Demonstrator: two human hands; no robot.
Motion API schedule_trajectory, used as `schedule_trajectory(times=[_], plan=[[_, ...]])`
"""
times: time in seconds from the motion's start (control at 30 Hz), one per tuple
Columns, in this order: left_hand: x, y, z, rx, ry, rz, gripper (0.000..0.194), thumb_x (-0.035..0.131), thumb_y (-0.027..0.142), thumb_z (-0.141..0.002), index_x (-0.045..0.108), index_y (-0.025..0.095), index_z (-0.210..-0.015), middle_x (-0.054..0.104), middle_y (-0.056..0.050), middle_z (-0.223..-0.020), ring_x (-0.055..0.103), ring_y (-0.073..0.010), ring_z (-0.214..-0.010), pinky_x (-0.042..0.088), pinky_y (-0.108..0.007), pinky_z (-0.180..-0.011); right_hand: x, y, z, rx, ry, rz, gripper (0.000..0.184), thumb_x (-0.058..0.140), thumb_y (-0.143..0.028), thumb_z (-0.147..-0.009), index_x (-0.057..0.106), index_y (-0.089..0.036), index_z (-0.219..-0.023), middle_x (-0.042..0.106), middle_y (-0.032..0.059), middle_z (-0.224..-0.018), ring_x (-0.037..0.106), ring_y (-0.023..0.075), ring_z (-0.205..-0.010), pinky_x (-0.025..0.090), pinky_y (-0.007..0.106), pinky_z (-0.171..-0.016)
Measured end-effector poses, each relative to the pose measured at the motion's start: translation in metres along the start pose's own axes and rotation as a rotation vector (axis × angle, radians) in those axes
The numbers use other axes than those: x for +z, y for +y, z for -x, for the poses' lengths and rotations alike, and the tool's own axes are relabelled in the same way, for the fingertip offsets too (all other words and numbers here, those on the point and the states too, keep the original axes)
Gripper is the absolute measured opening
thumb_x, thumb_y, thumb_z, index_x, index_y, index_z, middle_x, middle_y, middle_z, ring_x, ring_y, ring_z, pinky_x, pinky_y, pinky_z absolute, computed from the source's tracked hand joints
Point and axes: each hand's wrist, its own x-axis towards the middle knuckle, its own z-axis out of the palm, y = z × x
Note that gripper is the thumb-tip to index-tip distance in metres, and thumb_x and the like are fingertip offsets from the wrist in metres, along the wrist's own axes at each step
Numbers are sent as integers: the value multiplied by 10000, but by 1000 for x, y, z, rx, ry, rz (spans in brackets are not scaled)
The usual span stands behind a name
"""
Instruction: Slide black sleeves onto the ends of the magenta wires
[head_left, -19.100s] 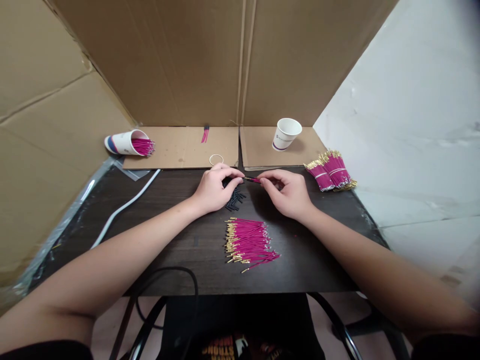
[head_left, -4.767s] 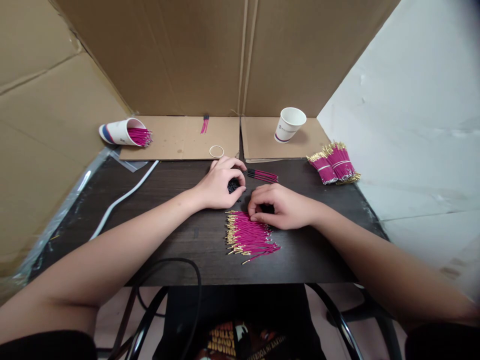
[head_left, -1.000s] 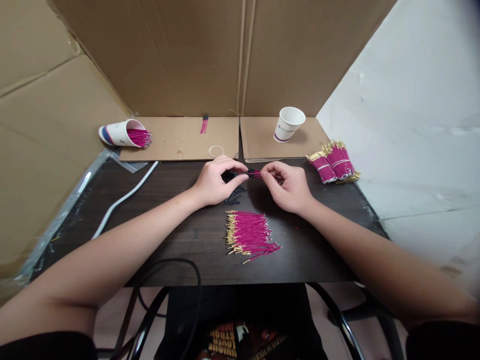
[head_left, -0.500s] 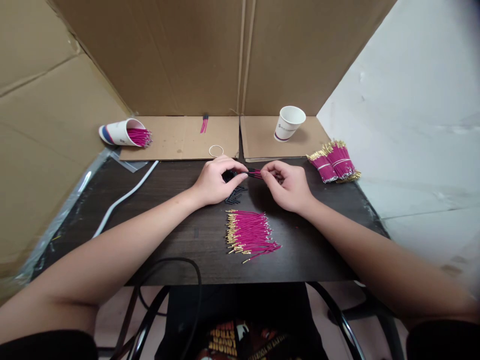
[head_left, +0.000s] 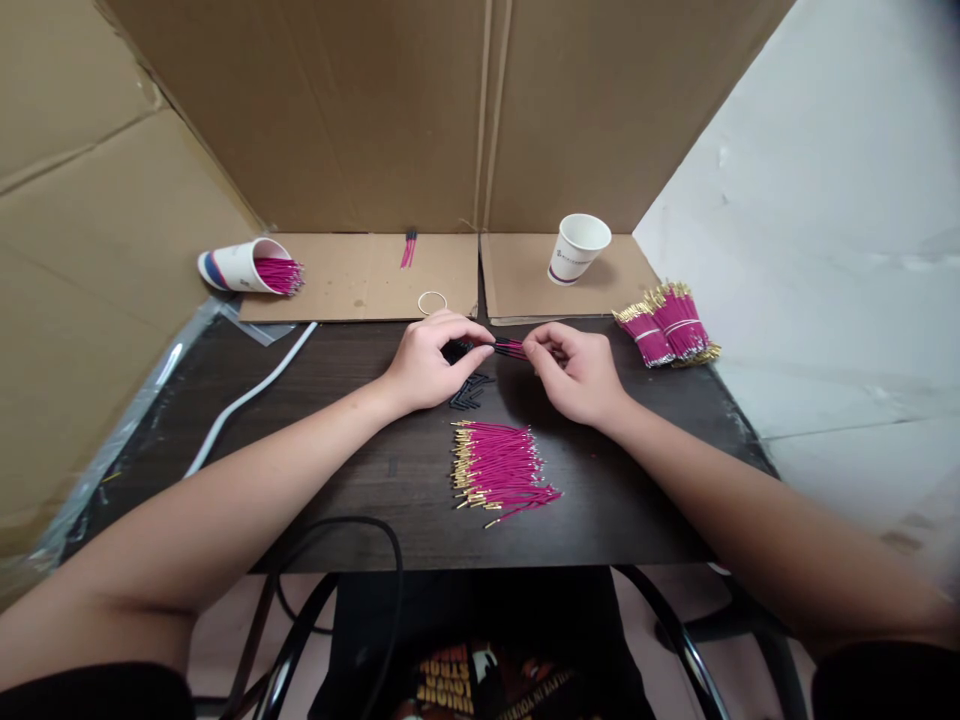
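Between my two hands stretches a small bunch of magenta wires (head_left: pixel 512 348) with black sleeves on their left ends. My right hand (head_left: pixel 576 372) is closed around the magenta part, thumb and forefinger pinching it. My left hand (head_left: pixel 437 362) pinches the black-sleeved tips between thumb and forefinger. Beneath and beside the left fingers lie loose black sleeves (head_left: pixel 469 391), partly covered by the hand. Closer to my body, a spread pile of magenta wires (head_left: pixel 499 463) rests on the dark table, gold ends left and silver ends right.
A paper cup (head_left: pixel 236 268) full of magenta wires lies on its side at left; another cup (head_left: pixel 576 250) stands upright. Banded wire bundles (head_left: pixel 670 325) sit at right. Sleeved wires (head_left: pixel 409 248) and a rubber band (head_left: pixel 432 302) lie on cardboard. A white cable (head_left: pixel 255 393) crosses the left side.
Both hands stay almost in place. The right fingers have shifted very slightly to the right along the wires, and a little more of the black sleeves shows between the hands.
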Motion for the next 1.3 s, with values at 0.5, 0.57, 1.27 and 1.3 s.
schedule_trajectory(times=[0.5,0.57,1.27,1.3], plan=[[0,0,0,10,-4,-5,71,803,247,-1027,853,216,-1065,851,-57,-999,775,-240,-944,613,-435,-945,1,-1,0,-11,-9,12,231,658,-346,-1081,773,-201,-944,721,17,-745,599,163,-620,468,311,-629],[0,1,0,17,-7,-4,68,793,244,-1028,846,214,-1057,849,-56,-1000,773,-240,-944,612,-437,-943,1,0,0,-10,-10,12,227,659,-344,-1078,772,-201,-942,719,17,-741,596,162,-618,464,309,-622],[-6,4,-2,-74,-82,-127,155,737,183,-899,744,204,-1052,782,-95,-1140,735,-298,-1124,595,-514,-1084,-22,-2,-13,-159,-238,336,94,722,-146,-844,690,-228,-811,725,75,-875,670,279,-881,515,417,-856],[-6,4,-1,-73,-84,-128,151,737,185,-899,746,204,-1049,783,-96,-1142,735,-298,-1124,595,-515,-1083,-23,-1,-14,-159,-253,345,94,725,-143,-839,690,-226,-812,721,74,-875,668,276,-877,512,412,-853]])
